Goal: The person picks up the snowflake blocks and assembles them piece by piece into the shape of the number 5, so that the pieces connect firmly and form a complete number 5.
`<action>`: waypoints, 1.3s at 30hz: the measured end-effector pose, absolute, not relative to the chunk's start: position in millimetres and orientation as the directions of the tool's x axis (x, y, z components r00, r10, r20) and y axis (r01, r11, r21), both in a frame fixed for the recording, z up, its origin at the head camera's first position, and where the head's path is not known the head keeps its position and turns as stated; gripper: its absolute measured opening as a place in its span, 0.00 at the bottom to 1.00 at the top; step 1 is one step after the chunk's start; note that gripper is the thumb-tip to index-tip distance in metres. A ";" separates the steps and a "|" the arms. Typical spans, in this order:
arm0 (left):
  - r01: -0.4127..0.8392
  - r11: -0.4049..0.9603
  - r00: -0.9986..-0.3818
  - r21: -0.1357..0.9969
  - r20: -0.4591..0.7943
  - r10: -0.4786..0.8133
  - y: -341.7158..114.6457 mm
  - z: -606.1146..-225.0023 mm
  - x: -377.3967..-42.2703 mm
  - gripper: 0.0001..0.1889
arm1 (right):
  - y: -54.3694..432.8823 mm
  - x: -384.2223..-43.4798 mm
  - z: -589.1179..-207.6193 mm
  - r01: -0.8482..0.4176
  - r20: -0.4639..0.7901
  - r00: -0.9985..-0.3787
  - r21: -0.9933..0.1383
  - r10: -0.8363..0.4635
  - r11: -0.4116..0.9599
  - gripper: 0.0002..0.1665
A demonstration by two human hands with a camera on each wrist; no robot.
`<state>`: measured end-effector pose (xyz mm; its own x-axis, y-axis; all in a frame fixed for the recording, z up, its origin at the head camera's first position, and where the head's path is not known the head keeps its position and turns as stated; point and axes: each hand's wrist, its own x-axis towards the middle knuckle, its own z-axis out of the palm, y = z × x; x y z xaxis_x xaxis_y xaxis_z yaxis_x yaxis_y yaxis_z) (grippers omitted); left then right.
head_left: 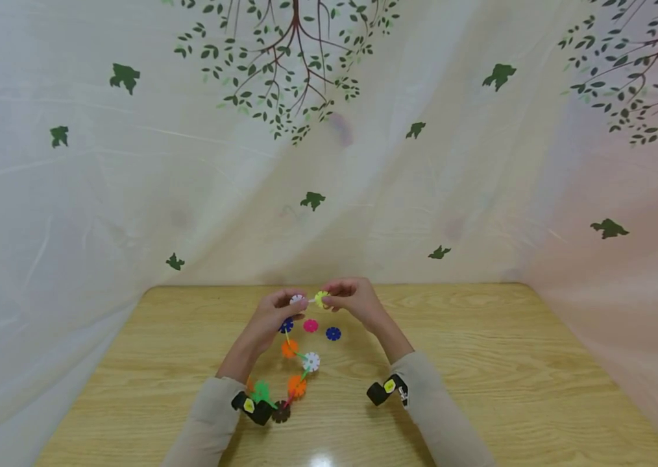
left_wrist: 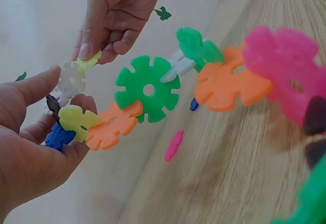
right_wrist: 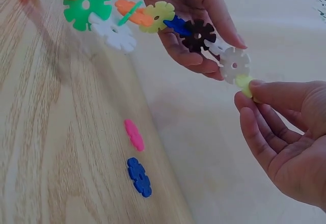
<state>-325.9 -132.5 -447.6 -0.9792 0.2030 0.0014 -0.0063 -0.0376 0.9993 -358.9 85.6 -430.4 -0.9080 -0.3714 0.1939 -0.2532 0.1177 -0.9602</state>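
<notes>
My left hand point(head_left: 265, 321) holds the far end of a chain of notched plastic discs, with its fingers around a black disc point(right_wrist: 198, 36) and white ones. From there the chain hangs down through blue, yellow, orange point(left_wrist: 113, 126) and green point(left_wrist: 147, 89) discs toward my left wrist. Between thumb and fingers, my right hand point(head_left: 359, 302) pinches a light yellow disc point(right_wrist: 244, 85). The yellow disc touches the edge of a whitish translucent disc point(right_wrist: 235, 64) at the chain's end. How deep their slots engage is hidden by my fingertips.
Below my hands, a loose pink disc point(head_left: 311, 325) and a loose blue disc point(head_left: 333, 334) lie on the wooden table point(head_left: 481, 363). Behind the table's far edge hangs a pale curtain point(head_left: 364, 227) printed with leaves and birds.
</notes>
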 end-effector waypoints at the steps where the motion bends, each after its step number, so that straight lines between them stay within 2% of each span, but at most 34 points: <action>1: 0.000 -0.038 -0.980 0.999 0.008 0.200 -132.2 -447.6 -325.5 0.18 | 85.5 -358.0 -429.7 -0.255 0.195 -0.908 -0.960 -0.371 0.119 0.12; 15: 0.005 -0.009 -0.992 1.000 0.006 0.122 -128.1 -444.5 -322.2 0.17 | 84.2 -354.6 -431.9 -0.260 0.215 -0.913 -0.962 -0.348 0.088 0.11; 24: 0.003 0.021 -0.990 1.000 0.000 0.142 -128.1 -444.2 -320.6 0.17 | 88.8 -355.6 -429.2 -0.263 0.197 -0.893 -0.958 -0.405 0.114 0.11; 39: 0.003 0.037 -0.981 0.999 -0.004 0.192 -130.7 -443.0 -320.7 0.19 | 86.1 -357.6 -436.1 -0.221 0.178 -0.895 -0.973 -0.410 0.060 0.13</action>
